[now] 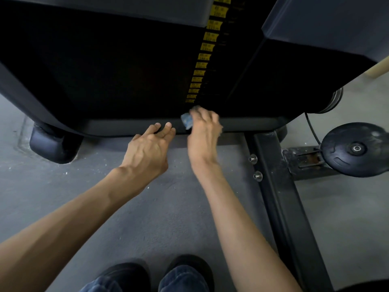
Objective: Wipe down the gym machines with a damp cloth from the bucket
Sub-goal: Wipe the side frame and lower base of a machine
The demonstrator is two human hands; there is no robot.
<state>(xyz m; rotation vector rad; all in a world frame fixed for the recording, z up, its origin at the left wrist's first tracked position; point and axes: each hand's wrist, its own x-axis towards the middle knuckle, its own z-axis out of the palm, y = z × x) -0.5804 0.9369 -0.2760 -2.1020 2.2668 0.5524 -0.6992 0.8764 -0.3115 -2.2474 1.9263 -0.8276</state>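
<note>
**Two hands at the machine's base, cloth in the right one**

Both hands are low down at the base rail (117, 127) of the gym machine, right under the weight stack (202, 60) with its yellow labels. The right hand (203, 131) grips the cloth (187, 120): a small blue wad shows at the hand's left edge, with the fingers curled over it. It is motion-blurred, so the exact finger lay is unclear. The cloth sits where the bottom of the stack meets the rail, and seems to touch the machine there. The left hand (147, 150) holds nothing. Its fingers are loose and nearly straight, with the tips resting on the rail just left of the cloth.

Key relation: the rail's long axis runs left-right across the view, directly ahead of both hands. The cloth is around mid-rail, and the right hand is the one on it. The rail goes on left toward the rubber foot (54, 144) and right toward the frame bar (284, 197) on the floor (168, 207).

Judgement: this is a wiping stroke along the rail or the foot of the stack. A sweep to the left would meet the left hand almost at once, so either that hand lifts or the stroke goes right. The stack itself runs up and away from the cloth, which makes it the other likely line to follow.

No bucket is in view. The person's shoes (130, 275) show at the bottom edge, and a round black disc (355, 148) lies well off to the right.
</note>
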